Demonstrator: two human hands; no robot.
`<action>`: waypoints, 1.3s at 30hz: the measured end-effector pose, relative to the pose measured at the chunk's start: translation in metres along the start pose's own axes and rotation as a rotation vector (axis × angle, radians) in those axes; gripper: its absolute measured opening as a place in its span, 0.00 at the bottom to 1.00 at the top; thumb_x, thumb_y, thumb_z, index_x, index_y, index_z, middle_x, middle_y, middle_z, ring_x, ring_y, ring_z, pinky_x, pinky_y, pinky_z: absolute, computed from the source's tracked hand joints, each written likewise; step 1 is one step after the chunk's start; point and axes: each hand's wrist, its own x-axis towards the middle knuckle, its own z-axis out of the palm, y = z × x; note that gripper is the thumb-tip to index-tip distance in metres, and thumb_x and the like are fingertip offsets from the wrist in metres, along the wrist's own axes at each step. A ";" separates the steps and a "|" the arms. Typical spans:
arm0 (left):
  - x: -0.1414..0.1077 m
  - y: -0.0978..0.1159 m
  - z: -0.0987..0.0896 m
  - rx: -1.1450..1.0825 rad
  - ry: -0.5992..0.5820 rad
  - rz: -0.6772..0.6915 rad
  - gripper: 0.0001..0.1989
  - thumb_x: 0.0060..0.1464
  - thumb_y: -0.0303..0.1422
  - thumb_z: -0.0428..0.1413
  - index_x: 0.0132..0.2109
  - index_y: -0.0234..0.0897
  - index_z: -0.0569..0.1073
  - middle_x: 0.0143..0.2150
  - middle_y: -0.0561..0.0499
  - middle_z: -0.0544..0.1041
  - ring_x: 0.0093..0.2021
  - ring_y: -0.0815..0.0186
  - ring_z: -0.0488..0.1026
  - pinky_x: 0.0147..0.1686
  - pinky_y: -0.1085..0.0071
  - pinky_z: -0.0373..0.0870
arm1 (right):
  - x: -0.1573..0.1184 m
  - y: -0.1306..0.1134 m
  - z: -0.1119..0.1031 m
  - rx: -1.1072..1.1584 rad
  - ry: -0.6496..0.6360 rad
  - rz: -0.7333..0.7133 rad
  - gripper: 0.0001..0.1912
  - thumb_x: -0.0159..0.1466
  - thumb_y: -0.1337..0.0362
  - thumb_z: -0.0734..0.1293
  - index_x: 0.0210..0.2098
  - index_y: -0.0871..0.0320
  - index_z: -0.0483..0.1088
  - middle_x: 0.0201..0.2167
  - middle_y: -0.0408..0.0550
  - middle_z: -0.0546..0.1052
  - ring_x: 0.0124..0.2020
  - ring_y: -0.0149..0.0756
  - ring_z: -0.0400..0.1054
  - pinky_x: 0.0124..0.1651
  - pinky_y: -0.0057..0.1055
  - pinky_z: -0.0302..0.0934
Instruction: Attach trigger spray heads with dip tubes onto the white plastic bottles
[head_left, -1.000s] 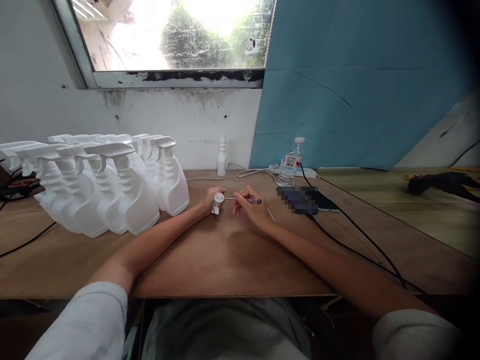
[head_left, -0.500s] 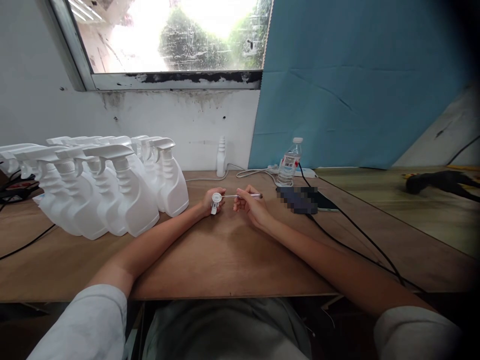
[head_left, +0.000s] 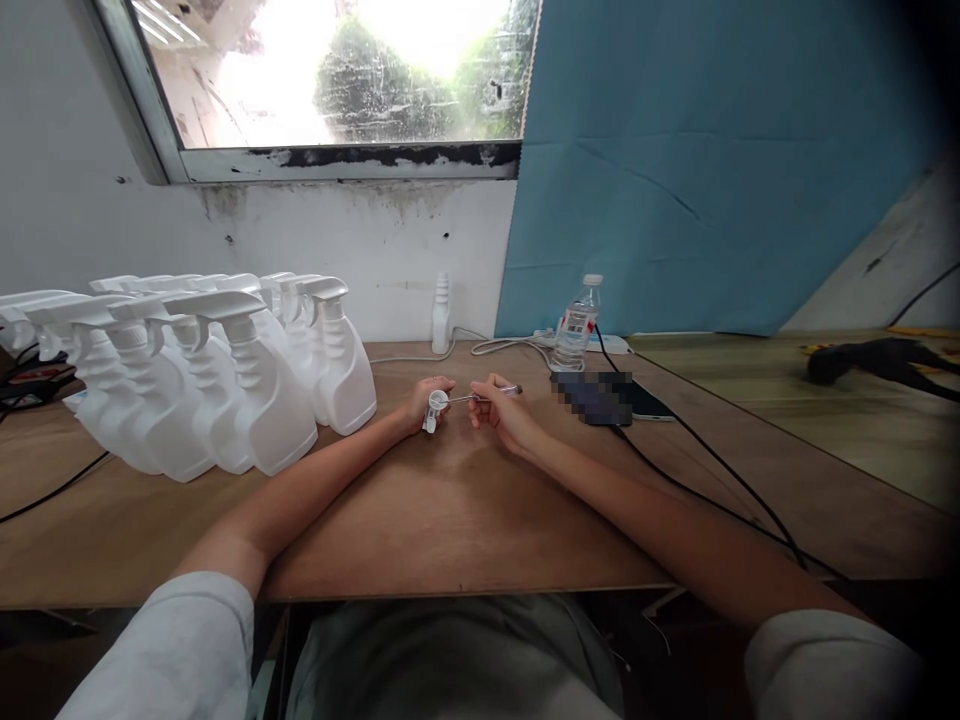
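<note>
My left hand is closed round a white spray-bottle trigger head, whose round collar faces up toward me. In my right hand is a thin screwdriver with a clear handle, pinched between thumb and fingers. Its slim metal shaft points left and reaches the round collar of the trigger head. Whether the tip is inside the collar or just over it, I cannot tell. Both hands are just above the wooden table.
Several white spray bottles with trigger heads stand in rows at the left. A white bottle without a head stands by the wall. At the right are a clear water bottle, a phone and black cables.
The trigger head has tilted slightly in my left hand, so its collar opening shows more. The screwdriver has turned a little, its handle end rising and its shaft now sloping down to the left.
</note>
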 end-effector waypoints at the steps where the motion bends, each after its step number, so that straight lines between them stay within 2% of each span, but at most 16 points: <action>1: 0.000 0.000 0.001 0.021 0.015 0.013 0.16 0.50 0.37 0.57 0.23 0.38 0.59 0.12 0.59 0.59 0.09 0.73 0.56 0.08 0.77 0.48 | 0.001 0.000 -0.001 0.002 0.005 0.011 0.22 0.52 0.58 0.73 0.24 0.56 0.53 0.18 0.37 0.69 0.17 0.26 0.63 0.18 0.23 0.57; 5: -0.001 -0.003 0.006 0.111 0.072 0.061 0.18 0.52 0.36 0.58 0.22 0.37 0.59 0.13 0.60 0.60 0.10 0.74 0.56 0.10 0.77 0.47 | 0.007 -0.001 -0.011 0.024 0.033 0.096 0.19 0.50 0.61 0.72 0.24 0.56 0.55 0.17 0.36 0.67 0.17 0.27 0.62 0.18 0.22 0.56; 9: -0.001 -0.005 0.010 0.183 0.083 0.078 0.17 0.51 0.34 0.60 0.21 0.36 0.61 0.13 0.60 0.60 0.11 0.76 0.55 0.11 0.77 0.47 | 0.014 0.000 -0.020 0.049 0.047 0.279 0.11 0.52 0.65 0.67 0.23 0.57 0.56 0.15 0.39 0.64 0.15 0.25 0.58 0.18 0.22 0.54; 12: 0.002 -0.007 0.011 0.208 0.098 0.081 0.17 0.50 0.34 0.60 0.21 0.35 0.61 0.14 0.59 0.61 0.12 0.76 0.56 0.12 0.77 0.48 | 0.015 -0.001 -0.021 0.062 0.030 0.388 0.10 0.52 0.67 0.64 0.21 0.58 0.56 0.14 0.40 0.61 0.14 0.23 0.54 0.18 0.22 0.52; 16: 0.007 -0.012 0.006 0.214 0.155 0.113 0.17 0.52 0.36 0.59 0.23 0.36 0.60 0.16 0.59 0.62 0.13 0.76 0.57 0.12 0.79 0.50 | 0.015 -0.007 -0.020 0.062 0.020 0.406 0.11 0.52 0.67 0.63 0.20 0.57 0.53 0.14 0.38 0.57 0.14 0.23 0.51 0.18 0.23 0.50; 22: 0.012 -0.016 -0.002 0.157 0.285 0.164 0.11 0.57 0.40 0.53 0.39 0.39 0.61 0.22 0.59 0.66 0.15 0.73 0.62 0.13 0.80 0.53 | 0.026 -0.023 -0.039 -0.025 0.124 0.243 0.14 0.49 0.64 0.62 0.18 0.55 0.48 0.11 0.37 0.52 0.13 0.24 0.46 0.16 0.24 0.46; 26: 0.016 -0.016 -0.005 0.125 0.341 0.181 0.11 0.52 0.32 0.55 0.41 0.38 0.61 0.28 0.57 0.67 0.22 0.72 0.66 0.16 0.80 0.60 | 0.034 -0.031 -0.061 -0.155 0.281 0.030 0.14 0.45 0.64 0.62 0.18 0.55 0.48 0.11 0.35 0.49 0.13 0.22 0.40 0.14 0.23 0.39; 30: 0.020 -0.019 -0.006 0.157 0.344 0.204 0.16 0.47 0.24 0.54 0.45 0.35 0.65 0.37 0.52 0.70 0.30 0.70 0.69 0.22 0.79 0.65 | 0.036 -0.034 -0.073 -0.340 0.400 -0.171 0.11 0.44 0.66 0.61 0.18 0.55 0.50 0.12 0.35 0.51 0.13 0.21 0.40 0.14 0.23 0.35; 35: 0.021 -0.023 -0.006 0.271 0.301 0.244 0.20 0.45 0.22 0.57 0.48 0.33 0.68 0.40 0.49 0.74 0.38 0.68 0.72 0.34 0.77 0.68 | 0.034 -0.033 -0.072 -0.589 0.383 -0.320 0.12 0.45 0.68 0.61 0.15 0.56 0.49 0.12 0.37 0.51 0.15 0.23 0.45 0.17 0.24 0.38; 39: 0.015 -0.025 -0.001 0.407 0.214 0.258 0.23 0.43 0.25 0.63 0.49 0.34 0.69 0.34 0.50 0.76 0.33 0.66 0.73 0.35 0.75 0.67 | 0.031 -0.029 -0.066 -0.732 0.303 -0.364 0.13 0.48 0.66 0.60 0.15 0.56 0.49 0.14 0.38 0.52 0.17 0.25 0.47 0.20 0.25 0.40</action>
